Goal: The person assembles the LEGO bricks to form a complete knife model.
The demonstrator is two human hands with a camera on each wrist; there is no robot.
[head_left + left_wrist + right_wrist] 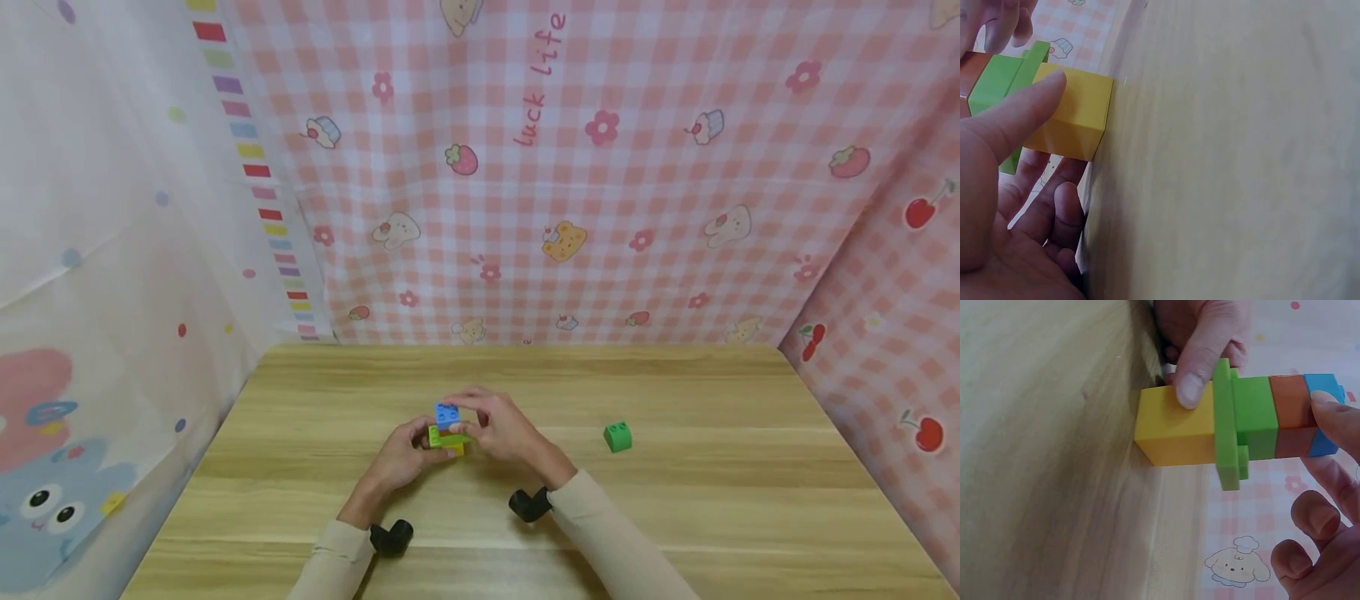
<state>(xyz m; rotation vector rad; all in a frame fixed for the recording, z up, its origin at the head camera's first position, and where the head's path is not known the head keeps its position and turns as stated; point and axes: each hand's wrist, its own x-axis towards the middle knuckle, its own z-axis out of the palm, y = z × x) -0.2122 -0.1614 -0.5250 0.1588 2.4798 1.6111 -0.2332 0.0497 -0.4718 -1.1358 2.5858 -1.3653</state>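
Observation:
A small tower of building bricks stands on the table, in the head view between both hands. In the right wrist view its yellow block (1175, 434) is lowest, followed by a light-green plate (1227, 428), a green brick (1257, 415) and a reddish-brown brick (1291, 403). A blue brick (447, 416) with studs tops it. My left hand (402, 458) grips the yellow block, its thumb flat along one side and fingers behind. With thumb and fingers, my right hand (498, 426) pinches the blue brick, which sits against the brown one.
A green brick (618, 437) with a rounded side and studs lies apart on the wooden table (712, 508), to the right of the hands. Patterned cloth (525, 192) hangs behind the table and at both sides. Black wrist cameras sit at both cuffs.

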